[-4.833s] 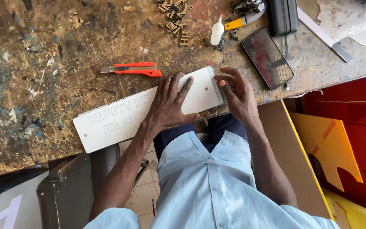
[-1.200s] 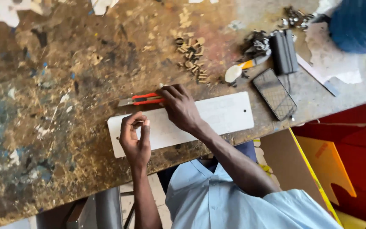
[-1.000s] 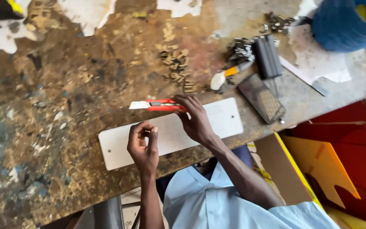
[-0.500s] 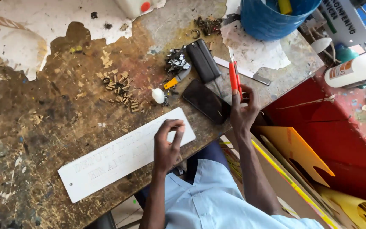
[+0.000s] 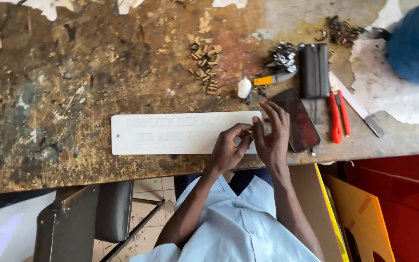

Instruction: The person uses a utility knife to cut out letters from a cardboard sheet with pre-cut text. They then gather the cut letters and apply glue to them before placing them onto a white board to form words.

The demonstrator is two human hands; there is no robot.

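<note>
Bucket (image 5: 415,41), blue, contents unseen; both hands, left hand (image 5: 229,150) and right hand (image 5: 272,136), pinch the white plaque (image 5: 170,133) at its right end

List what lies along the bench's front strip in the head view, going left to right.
White plate → left hand → right hand → dark phone → red cutter → flat blade.

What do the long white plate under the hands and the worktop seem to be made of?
White plate: probably matte plastic sheet, thin, flat, with rounded corners and faint raised lettering. Worktop: likely wood or board, worn brown and paint-stained; the grey stretch at the right leaves it open.
</note>
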